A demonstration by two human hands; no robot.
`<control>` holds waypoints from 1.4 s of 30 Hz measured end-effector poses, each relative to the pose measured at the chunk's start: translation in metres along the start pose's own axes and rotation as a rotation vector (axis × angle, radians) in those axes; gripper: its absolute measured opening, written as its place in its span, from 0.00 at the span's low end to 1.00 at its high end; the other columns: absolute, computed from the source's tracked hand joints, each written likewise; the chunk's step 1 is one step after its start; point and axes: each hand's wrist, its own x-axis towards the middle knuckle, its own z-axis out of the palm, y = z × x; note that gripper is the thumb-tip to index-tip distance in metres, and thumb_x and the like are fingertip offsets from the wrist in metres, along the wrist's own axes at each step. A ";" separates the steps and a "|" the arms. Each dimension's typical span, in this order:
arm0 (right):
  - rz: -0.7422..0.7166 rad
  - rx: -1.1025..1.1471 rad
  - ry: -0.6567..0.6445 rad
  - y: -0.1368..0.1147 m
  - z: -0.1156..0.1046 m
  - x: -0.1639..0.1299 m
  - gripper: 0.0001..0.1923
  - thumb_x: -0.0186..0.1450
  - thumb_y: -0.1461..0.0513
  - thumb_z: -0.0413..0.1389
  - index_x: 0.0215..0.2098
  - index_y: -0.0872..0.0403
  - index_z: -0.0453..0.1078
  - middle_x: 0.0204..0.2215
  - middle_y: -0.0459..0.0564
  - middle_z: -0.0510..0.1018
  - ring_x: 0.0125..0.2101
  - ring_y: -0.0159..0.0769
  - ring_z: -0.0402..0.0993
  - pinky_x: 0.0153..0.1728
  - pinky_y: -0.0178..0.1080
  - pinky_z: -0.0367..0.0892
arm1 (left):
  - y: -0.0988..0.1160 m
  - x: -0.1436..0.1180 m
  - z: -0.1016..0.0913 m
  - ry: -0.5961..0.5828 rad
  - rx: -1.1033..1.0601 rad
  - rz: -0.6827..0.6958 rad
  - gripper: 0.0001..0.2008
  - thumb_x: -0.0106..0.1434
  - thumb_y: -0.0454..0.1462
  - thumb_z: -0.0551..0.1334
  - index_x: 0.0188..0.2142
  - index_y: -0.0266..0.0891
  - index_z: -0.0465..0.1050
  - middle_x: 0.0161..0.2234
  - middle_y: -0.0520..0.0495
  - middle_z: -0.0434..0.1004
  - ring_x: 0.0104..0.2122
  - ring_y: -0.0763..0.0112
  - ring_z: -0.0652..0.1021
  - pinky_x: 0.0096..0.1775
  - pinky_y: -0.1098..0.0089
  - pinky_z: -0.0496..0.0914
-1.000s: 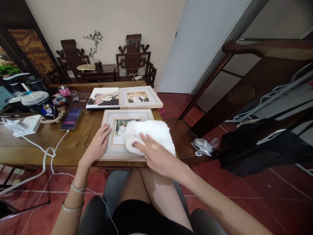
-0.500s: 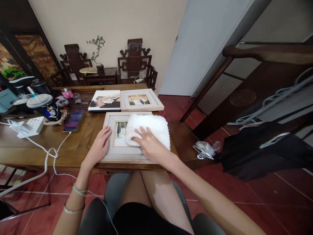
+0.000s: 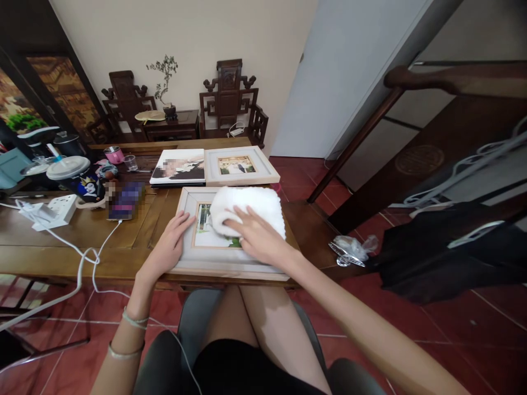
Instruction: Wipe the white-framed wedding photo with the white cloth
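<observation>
Cloth (image 3: 251, 206) under flat right fingers (image 3: 236, 220); left fingers (image 3: 183, 224) spread on frame (image 3: 222, 263).

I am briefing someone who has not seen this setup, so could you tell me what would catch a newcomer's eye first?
Most striking is the fluffy white cloth under the right hand, lying over a pale picture frame at the near edge of the wooden table. The left hand rests flat on the frame's left side. Behind it lie a second frame and a photo book, side by side.
</observation>
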 end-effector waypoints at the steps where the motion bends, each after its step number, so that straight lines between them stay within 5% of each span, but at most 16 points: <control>1: 0.032 -0.023 0.030 0.009 0.001 0.008 0.35 0.55 0.77 0.45 0.61 0.60 0.62 0.66 0.63 0.57 0.67 0.50 0.44 0.65 0.59 0.44 | 0.000 0.000 0.000 -0.002 0.001 0.000 0.24 0.70 0.34 0.43 0.61 0.38 0.64 0.65 0.40 0.60 0.67 0.63 0.55 0.66 0.53 0.52; 7: 0.086 -0.107 0.031 0.027 -0.001 0.030 0.33 0.57 0.77 0.45 0.61 0.63 0.63 0.66 0.66 0.57 0.67 0.59 0.42 0.63 0.65 0.39 | -0.001 -0.001 0.002 0.036 -0.009 0.008 0.23 0.69 0.33 0.44 0.60 0.38 0.65 0.64 0.40 0.62 0.67 0.63 0.57 0.66 0.52 0.53; 15: -0.103 -0.012 -0.254 -0.041 -0.025 -0.032 0.36 0.53 0.77 0.47 0.59 0.55 0.66 0.65 0.59 0.61 0.66 0.55 0.49 0.62 0.60 0.51 | -0.001 0.002 0.004 0.068 -0.011 0.003 0.23 0.67 0.31 0.46 0.58 0.35 0.68 0.62 0.38 0.66 0.66 0.61 0.60 0.65 0.52 0.56; 20: -0.231 0.163 -0.363 -0.066 -0.027 -0.053 0.36 0.50 0.77 0.48 0.56 0.54 0.69 0.68 0.57 0.54 0.67 0.56 0.44 0.63 0.64 0.46 | 0.000 0.002 0.004 0.071 -0.007 -0.001 0.23 0.67 0.31 0.46 0.58 0.34 0.67 0.61 0.37 0.66 0.65 0.60 0.61 0.65 0.51 0.56; 25: -0.147 0.061 -0.139 -0.036 -0.006 -0.025 0.37 0.51 0.77 0.48 0.58 0.55 0.67 0.66 0.56 0.60 0.67 0.49 0.47 0.65 0.56 0.47 | -0.002 0.003 0.004 0.065 0.004 0.004 0.22 0.69 0.34 0.47 0.59 0.32 0.66 0.62 0.35 0.65 0.65 0.59 0.60 0.65 0.51 0.55; 28: -0.039 -0.017 -0.031 -0.003 -0.001 0.003 0.35 0.55 0.77 0.47 0.61 0.59 0.63 0.67 0.61 0.55 0.67 0.51 0.45 0.65 0.57 0.43 | -0.003 0.003 0.005 0.068 0.003 0.009 0.22 0.69 0.36 0.48 0.59 0.34 0.66 0.63 0.36 0.65 0.65 0.60 0.61 0.65 0.51 0.56; 33: 0.057 -0.096 0.011 0.024 0.001 0.042 0.35 0.58 0.77 0.45 0.63 0.59 0.59 0.68 0.61 0.52 0.68 0.54 0.37 0.64 0.64 0.36 | -0.006 0.003 0.007 0.091 0.002 0.006 0.21 0.69 0.35 0.47 0.58 0.33 0.67 0.61 0.36 0.66 0.65 0.61 0.62 0.65 0.52 0.56; 37: 0.035 -0.089 -0.113 0.005 -0.001 0.036 0.35 0.57 0.78 0.46 0.63 0.59 0.61 0.67 0.61 0.55 0.67 0.60 0.40 0.61 0.69 0.39 | -0.007 0.003 0.008 0.109 0.000 -0.002 0.22 0.68 0.34 0.46 0.57 0.34 0.68 0.61 0.37 0.67 0.65 0.61 0.62 0.65 0.51 0.57; 42: -0.068 -0.005 -0.322 -0.045 -0.028 -0.015 0.38 0.54 0.78 0.47 0.61 0.53 0.65 0.67 0.56 0.57 0.67 0.56 0.45 0.61 0.62 0.50 | -0.005 0.004 0.008 0.111 0.000 -0.017 0.22 0.67 0.33 0.47 0.58 0.34 0.67 0.62 0.37 0.66 0.65 0.61 0.62 0.65 0.52 0.57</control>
